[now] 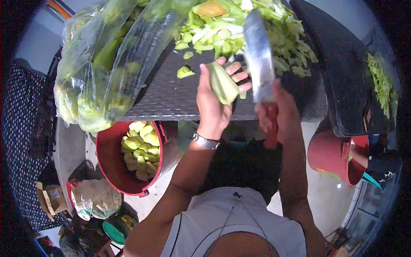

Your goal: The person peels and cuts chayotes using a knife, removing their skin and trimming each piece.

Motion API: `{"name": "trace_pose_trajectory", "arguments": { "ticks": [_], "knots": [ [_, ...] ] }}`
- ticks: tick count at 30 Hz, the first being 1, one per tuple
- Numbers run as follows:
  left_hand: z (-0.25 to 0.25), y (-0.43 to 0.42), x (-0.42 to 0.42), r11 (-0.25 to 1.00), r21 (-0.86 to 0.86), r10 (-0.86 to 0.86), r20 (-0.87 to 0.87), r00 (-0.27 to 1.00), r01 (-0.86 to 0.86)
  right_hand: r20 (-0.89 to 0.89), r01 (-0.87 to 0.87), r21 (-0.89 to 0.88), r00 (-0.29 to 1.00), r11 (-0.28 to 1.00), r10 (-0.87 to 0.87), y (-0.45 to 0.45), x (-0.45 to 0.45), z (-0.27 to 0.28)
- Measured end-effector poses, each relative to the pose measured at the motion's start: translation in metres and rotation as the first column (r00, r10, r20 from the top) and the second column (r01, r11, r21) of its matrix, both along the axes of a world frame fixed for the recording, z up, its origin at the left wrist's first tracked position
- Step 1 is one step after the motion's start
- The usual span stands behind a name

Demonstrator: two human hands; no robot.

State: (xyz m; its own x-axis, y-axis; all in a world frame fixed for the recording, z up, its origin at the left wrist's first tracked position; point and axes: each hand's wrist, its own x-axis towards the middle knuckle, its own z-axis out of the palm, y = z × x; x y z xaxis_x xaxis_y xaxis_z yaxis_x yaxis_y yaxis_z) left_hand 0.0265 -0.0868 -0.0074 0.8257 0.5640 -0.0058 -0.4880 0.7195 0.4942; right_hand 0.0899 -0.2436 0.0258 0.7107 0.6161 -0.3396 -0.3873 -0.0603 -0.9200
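Observation:
My left hand (211,104) holds a peeled, pale green fruit piece (223,84) in its palm, thumb on one side and fingers stretched along the other. A red-handled knife with a broad blade (258,58) is gripped in my right hand (283,112). The blade points away from me, just right of my left fingertips, and is slightly blurred. Beyond my hands, a heap of green peelings (218,34) covers the far part of the dark woven tabletop (171,103). One loose green scrap (185,72) lies left of my left hand.
A clear plastic bag of green fruit (96,81) hangs over the table's left edge. Below it, a red bucket (112,165) contains peeled pieces (143,147). Another red bucket (327,154) stands at right. A wrapped sack (96,198) sits on the floor at lower left.

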Motion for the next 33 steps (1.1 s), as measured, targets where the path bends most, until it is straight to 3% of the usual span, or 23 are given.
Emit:
{"name": "trace_pose_trajectory", "arguments": {
  "ticks": [1, 3, 5, 6, 9, 11, 12, 13, 14, 16, 17, 18, 19, 20, 22, 26, 28, 29, 31, 33],
  "knots": [
    [0.009, 0.003, -0.003, 0.999, -0.053, -0.011, -0.073, 0.997, 0.007, 0.167, 0.045, 0.036, 0.985, 0.998, -0.051, 0.004, 0.008, -0.001],
    [-0.002, 0.02, -0.02, 0.993, -0.04, -0.108, -0.01, 0.994, 0.107, 0.348, 0.085, 0.022, 0.933, 0.996, -0.088, 0.014, 0.026, 0.003],
    [0.004, 0.035, -0.041, 0.986, -0.032, -0.164, -0.029, 0.986, 0.163, 0.394, 0.088, -0.091, 0.918, 0.992, -0.045, 0.024, 0.041, 0.02],
    [0.016, 0.039, -0.057, 0.991, 0.075, -0.095, -0.205, 0.974, 0.113, 0.376, 0.063, -0.125, 0.926, 0.99, -0.011, 0.026, 0.043, 0.025],
    [0.029, 0.068, -0.13, 0.864, 0.455, 0.097, -0.57, 0.816, 0.215, 0.38, 0.017, -0.14, 0.924, 0.99, 0.037, 0.036, 0.051, 0.029],
    [0.026, 0.084, -0.179, 0.757, 0.619, 0.383, -0.679, 0.627, 0.209, 0.43, 0.03, -0.063, 0.903, 0.998, 0.0, 0.032, 0.051, 0.017],
    [0.023, 0.097, -0.206, 0.677, 0.66, 0.5, -0.736, 0.456, 0.324, 0.389, 0.027, -0.084, 0.921, 0.996, 0.008, 0.031, 0.046, 0.018],
    [0.02, 0.099, -0.224, 0.455, 0.817, 0.69, -0.575, 0.44, 0.354, 0.349, 0.023, -0.103, 0.937, 0.994, 0.015, 0.028, 0.041, 0.023],
    [0.033, 0.103, -0.242, 0.179, 0.771, 0.82, -0.46, 0.341, 0.611, 0.309, 0.017, -0.122, 0.951, 0.992, 0.022, 0.027, 0.036, 0.025],
    [0.039, 0.113, -0.259, -0.014, 0.765, 0.895, -0.277, 0.349, 0.644, 0.321, -0.01, -0.151, 0.945, 0.988, 0.058, 0.025, 0.033, 0.022],
    [0.043, 0.108, -0.266, 0.118, 0.796, 0.904, -0.333, 0.267, 0.593, 0.327, -0.017, -0.168, 0.942, 0.986, 0.072, 0.023, 0.033, 0.02],
    [0.078, 0.091, -0.252, 0.245, 0.814, 0.899, -0.394, 0.191, 0.526, 0.325, 0.002, -0.144, 0.945, 0.99, 0.045, 0.021, 0.032, 0.018],
    [0.098, 0.088, -0.25, -0.03, 0.806, 0.944, -0.172, 0.282, 0.591, 0.321, 0.021, -0.121, 0.947, 0.992, 0.02, 0.019, 0.03, 0.016],
    [0.11, 0.078, -0.23, 0.091, 0.914, 0.943, -0.206, 0.26, 0.395, 0.318, 0.039, -0.098, 0.948, 0.994, -0.006, 0.017, 0.03, 0.014],
    [0.139, 0.086, -0.205, -0.341, 0.817, 0.893, 0.127, 0.431, 0.466, 0.341, 0.044, -0.106, 0.94, 0.993, -0.005, 0.007, 0.036, 0.006],
    [0.16, 0.16, -0.122, -0.631, 0.585, 0.699, 0.143, 0.701, 0.51, 0.358, 0.076, -0.131, 0.933, 0.988, -0.024, -0.014, 0.038, 0.001],
    [0.144, 0.248, -0.075, -0.551, 0.22, 0.819, -0.044, 0.572, 0.805, 0.355, 0.103, -0.15, 0.934, 0.983, -0.043, -0.022, 0.036, 0.0],
    [0.138, 0.281, -0.057, -0.493, 0.061, 0.862, -0.099, 0.497, 0.868, 0.355, 0.12, -0.159, 0.933, 0.98, -0.057, -0.027, 0.036, 0.0],
    [0.124, 0.341, -0.039, -0.42, -0.07, 0.905, -0.109, 0.411, 0.905, 0.301, 0.126, -0.1, 0.949, 0.987, -0.091, -0.038, 0.037, -0.004],
    [0.11, 0.384, -0.039, -0.388, -0.091, 0.921, -0.076, 0.383, 0.917, 0.281, 0.137, -0.076, 0.953, 0.988, -0.111, -0.048, 0.035, -0.003]
  ]
}}
